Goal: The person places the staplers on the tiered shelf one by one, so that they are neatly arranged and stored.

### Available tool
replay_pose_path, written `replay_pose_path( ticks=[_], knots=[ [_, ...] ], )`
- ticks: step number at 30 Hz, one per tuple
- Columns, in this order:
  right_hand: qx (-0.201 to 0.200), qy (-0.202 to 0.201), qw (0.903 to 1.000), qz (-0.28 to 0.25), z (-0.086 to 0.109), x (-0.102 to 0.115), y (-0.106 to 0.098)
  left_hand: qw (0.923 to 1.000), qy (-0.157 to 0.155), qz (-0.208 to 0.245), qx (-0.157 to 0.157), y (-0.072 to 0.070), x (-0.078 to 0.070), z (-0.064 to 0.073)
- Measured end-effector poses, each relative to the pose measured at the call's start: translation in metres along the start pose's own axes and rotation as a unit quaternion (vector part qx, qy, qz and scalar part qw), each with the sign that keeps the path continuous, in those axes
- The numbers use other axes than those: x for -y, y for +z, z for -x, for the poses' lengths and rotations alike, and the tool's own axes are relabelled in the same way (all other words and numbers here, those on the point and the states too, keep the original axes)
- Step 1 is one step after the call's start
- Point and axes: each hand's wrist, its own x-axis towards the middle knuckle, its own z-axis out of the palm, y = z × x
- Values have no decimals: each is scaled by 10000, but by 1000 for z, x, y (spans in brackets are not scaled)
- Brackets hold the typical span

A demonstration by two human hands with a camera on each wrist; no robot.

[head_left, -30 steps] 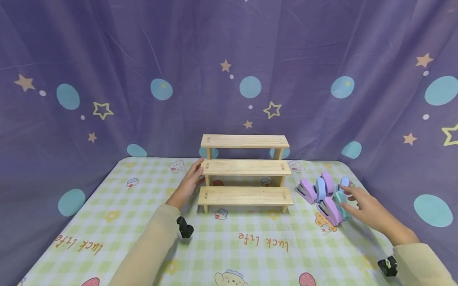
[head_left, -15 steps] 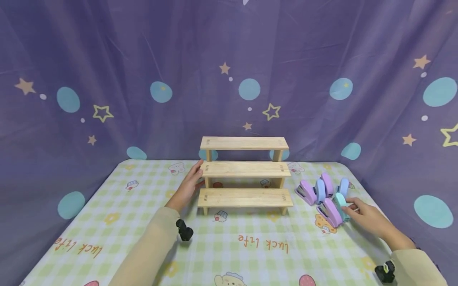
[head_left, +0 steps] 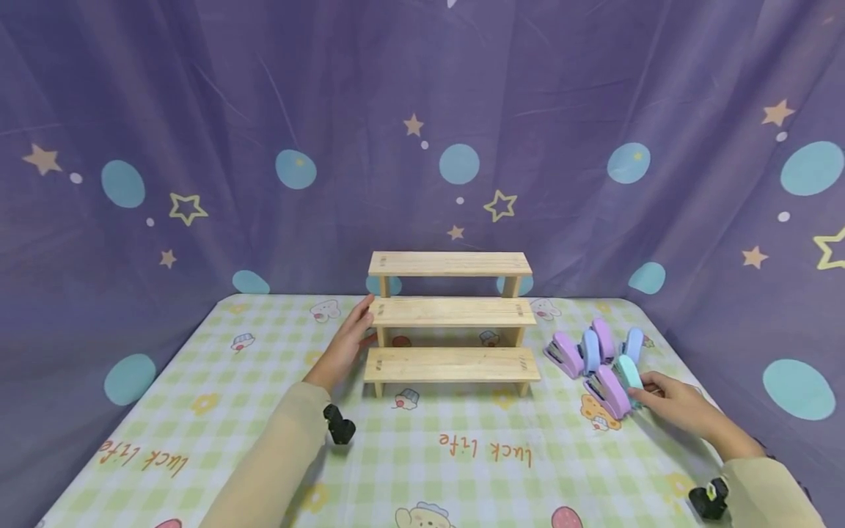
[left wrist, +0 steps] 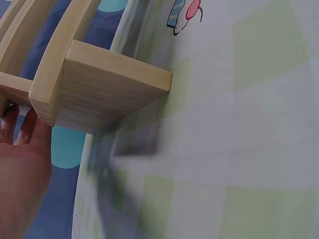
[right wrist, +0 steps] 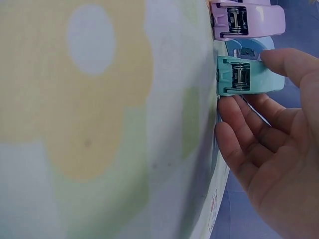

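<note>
Okay, right hand [head_left: 680, 402] first: we see it low over the tablecloth [head_left: 264, 455], at the right of the stapler cluster, reaching in from the near right corner with the forearm angled up and leftward. Thumb and index finger are pinching the teal stapler [head_left: 629, 375] from its two sides; the right wrist view shows the thumb laid along one side and the other fingers loosely bent, lower, close to the cloth. That stapler sits at the cluster's right edge, and we can't tell whether its base touches the cloth.

Just left of it we have the nearest purple stapler [head_left: 610, 392]; a blue stapler [head_left: 633, 343] stands behind it. Two more purple ones and one more blue complete the group — six staplers in all.

Left hand [head_left: 343, 345]: arm stretched forward, palm side toward the wooden three-tier shelf [head_left: 452, 364], at its left end. Its fingers look fairly straight, lying close together, tips touching the wood by the middle tier — we can't make out the thumb clearly. The shelf stands upright at the centre of the table, well apart from the staplers.

Both arms wear pale sleeves [head_left: 277, 447], with a black wrist device [head_left: 339, 425] at each cuff. Behind everything, we note a purple curtain [head_left: 370, 88] with stars and blue dots.
</note>
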Motion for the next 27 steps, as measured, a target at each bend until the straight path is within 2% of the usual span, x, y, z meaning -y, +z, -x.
replay_pose_path(
  ticks=[13, 20, 27],
  knots=[
    [-117, -139, 9998, -91, 1, 0, 1, 10000, -19, 70, -62, 2, 1, 0],
    [-557, -240, 9982, -5, 2, 4, -1, 10000, -6, -20, -38, 2, 2, 0],
    [-866, -499, 9949, 106, 0, 16, -13, 10000, -25, -45, -56, 3, -1, 2]
  ],
)
